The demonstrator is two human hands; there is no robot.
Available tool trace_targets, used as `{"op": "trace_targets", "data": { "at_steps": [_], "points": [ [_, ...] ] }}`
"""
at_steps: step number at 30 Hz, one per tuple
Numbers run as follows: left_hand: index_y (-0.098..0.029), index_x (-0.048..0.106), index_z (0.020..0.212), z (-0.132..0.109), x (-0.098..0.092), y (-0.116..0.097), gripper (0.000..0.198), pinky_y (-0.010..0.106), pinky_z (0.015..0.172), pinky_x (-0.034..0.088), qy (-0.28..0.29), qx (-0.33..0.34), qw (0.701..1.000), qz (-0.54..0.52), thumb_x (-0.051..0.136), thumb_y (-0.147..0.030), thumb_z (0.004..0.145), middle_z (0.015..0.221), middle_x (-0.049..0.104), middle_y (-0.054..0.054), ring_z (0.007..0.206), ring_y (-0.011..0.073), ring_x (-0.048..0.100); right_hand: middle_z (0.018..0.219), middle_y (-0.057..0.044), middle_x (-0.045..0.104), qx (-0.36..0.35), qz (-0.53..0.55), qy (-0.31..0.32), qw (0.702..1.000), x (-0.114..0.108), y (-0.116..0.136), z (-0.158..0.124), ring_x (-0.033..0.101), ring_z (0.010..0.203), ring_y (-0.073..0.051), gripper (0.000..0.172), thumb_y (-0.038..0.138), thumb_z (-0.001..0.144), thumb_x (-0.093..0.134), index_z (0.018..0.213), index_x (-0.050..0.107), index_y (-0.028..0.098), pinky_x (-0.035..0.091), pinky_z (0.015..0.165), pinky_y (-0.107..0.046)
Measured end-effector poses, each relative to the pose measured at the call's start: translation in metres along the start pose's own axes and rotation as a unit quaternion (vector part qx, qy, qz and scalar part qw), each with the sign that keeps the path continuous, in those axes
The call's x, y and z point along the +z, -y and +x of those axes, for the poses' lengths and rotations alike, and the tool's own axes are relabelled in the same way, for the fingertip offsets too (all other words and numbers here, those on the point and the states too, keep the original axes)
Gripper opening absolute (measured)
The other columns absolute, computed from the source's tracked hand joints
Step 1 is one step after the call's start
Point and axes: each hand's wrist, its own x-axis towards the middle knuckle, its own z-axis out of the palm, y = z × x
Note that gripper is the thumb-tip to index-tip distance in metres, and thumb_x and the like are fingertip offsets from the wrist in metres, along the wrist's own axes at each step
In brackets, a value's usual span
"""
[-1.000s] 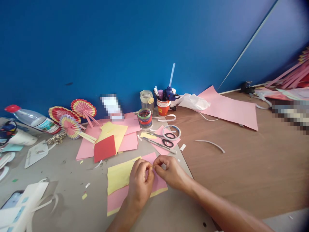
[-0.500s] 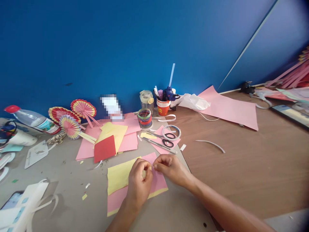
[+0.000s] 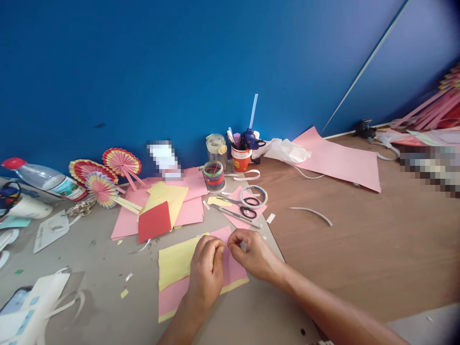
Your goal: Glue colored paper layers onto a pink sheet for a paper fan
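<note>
Scrap [image 3: 226,247], too small to identify, sits at lower centre of the frame, directly over the sheets [image 3: 176,261]. Left hand [image 3: 207,268] and right hand [image 3: 253,254] both pinch it, fingertips meeting, neither nearer. Sheets lie flat, yellow over pink, on the grey mat [image 3: 100,268]. Scissors [image 3: 247,212] lie just beyond, wooden table [image 3: 359,239] to the right, blue wall [image 3: 143,72] behind.

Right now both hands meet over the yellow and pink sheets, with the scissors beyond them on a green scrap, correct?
Not green: the head view shows the scissors on a pink scrap. The left hand and right hand do meet over the yellow and pink sheets.
</note>
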Motion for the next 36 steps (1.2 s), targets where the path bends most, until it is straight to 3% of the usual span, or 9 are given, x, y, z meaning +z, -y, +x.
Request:
{"op": "trace_targets", "data": {
  "at_steps": [12, 16, 20, 23, 26, 29, 33, 36],
  "points": [
    [-0.019, 0.054, 0.083, 0.0, -0.002, -0.001, 0.013, 0.028, 0.07, 0.045, 0.025, -0.043, 0.998, -0.043, 0.044, -0.02, 0.09, 0.081, 0.055, 0.004, 0.077, 0.0161, 0.055, 0.064, 0.002, 0.057, 0.005, 0.017, 0.009, 1.0, -0.004, 0.004, -0.001, 0.052, 0.063, -0.011, 0.009, 0.015, 0.074, 0.051, 0.066, 0.055, 0.018, 0.04, 0.059, -0.022],
    [-0.019, 0.053, 0.081, 0.001, -0.006, -0.002, 0.015, 0.028, 0.07, 0.044, 0.056, -0.105, 0.987, -0.108, 0.043, -0.026, 0.091, 0.08, 0.055, 0.003, 0.077, 0.0161, 0.054, 0.062, 0.003, 0.052, 0.006, 0.016, -0.001, 1.0, -0.002, 0.002, -0.001, 0.047, 0.059, -0.01, 0.01, 0.014, 0.072, 0.049, 0.064, 0.052, 0.018, 0.036, 0.055, -0.021],
    [-0.019, 0.052, 0.079, 0.003, -0.011, -0.002, 0.024, 0.026, 0.065, 0.041, 0.099, -0.226, 0.942, -0.229, 0.046, -0.04, 0.091, 0.075, 0.049, 0.001, 0.069, 0.0135, 0.047, 0.067, 0.001, 0.055, 0.006, 0.081, 0.001, 0.997, -0.005, -0.003, 0.003, 0.051, 0.066, -0.012, 0.009, 0.017, 0.075, 0.048, 0.068, 0.054, 0.018, 0.039, 0.06, -0.022],
    [-0.019, 0.05, 0.077, 0.004, -0.015, -0.002, 0.033, 0.03, 0.073, 0.044, 0.124, -0.273, 0.886, -0.354, 0.055, -0.051, 0.084, 0.075, 0.047, 0.001, 0.071, 0.0137, 0.047, 0.079, -0.001, 0.059, -0.029, 0.127, 0.002, 0.992, -0.009, -0.007, 0.005, 0.054, 0.072, -0.013, 0.019, 0.018, 0.076, 0.048, 0.09, 0.062, 0.018, 0.042, 0.066, -0.024],
    [-0.019, 0.049, 0.075, 0.006, -0.019, -0.006, 0.039, 0.036, 0.082, 0.045, 0.173, -0.279, 0.816, -0.476, 0.067, -0.053, 0.075, 0.077, 0.05, 0.002, 0.078, 0.0167, 0.053, 0.073, 0.003, 0.056, -0.036, 0.173, 0.11, 0.978, -0.014, -0.007, 0.005, 0.052, 0.06, -0.01, 0.047, 0.013, 0.075, 0.046, 0.121, 0.055, 0.019, 0.042, 0.06, -0.023],
    [-0.019, 0.049, 0.077, 0.008, -0.024, -0.009, 0.039, 0.036, 0.078, 0.046, 0.229, -0.288, 0.762, -0.533, 0.069, -0.052, 0.073, 0.074, 0.053, 0.002, 0.074, 0.016, 0.056, 0.064, 0.006, 0.054, -0.018, 0.165, 0.201, 0.965, -0.021, -0.003, 0.004, 0.047, 0.054, -0.008, 0.05, 0.009, 0.072, 0.046, 0.121, 0.058, 0.018, 0.039, 0.055, -0.02],
    [-0.019, 0.05, 0.084, 0.008, -0.032, -0.009, 0.039, 0.033, 0.071, 0.046, 0.257, -0.305, 0.751, -0.527, 0.069, -0.052, 0.074, 0.069, 0.055, 0.0, 0.064, 0.0136, 0.055, 0.085, -0.001, 0.066, -0.019, 0.132, 0.206, 0.97, -0.032, 0.003, 0.005, 0.054, 0.071, -0.012, 0.031, 0.014, 0.075, 0.054, 0.102, 0.068, 0.017, 0.042, 0.066, -0.023],
    [-0.019, 0.051, 0.085, 0.008, -0.036, -0.003, 0.035, 0.032, 0.069, 0.045, 0.238, -0.304, 0.772, -0.505, 0.065, -0.05, 0.078, 0.065, 0.053, -0.001, 0.062, 0.013, 0.053, 0.078, 0.0, 0.065, 0.011, 0.132, 0.228, 0.965, -0.036, 0.002, 0.006, 0.054, 0.07, -0.012, 0.021, 0.024, 0.078, 0.059, 0.094, 0.07, 0.016, 0.043, 0.066, -0.024]
  ]
}}
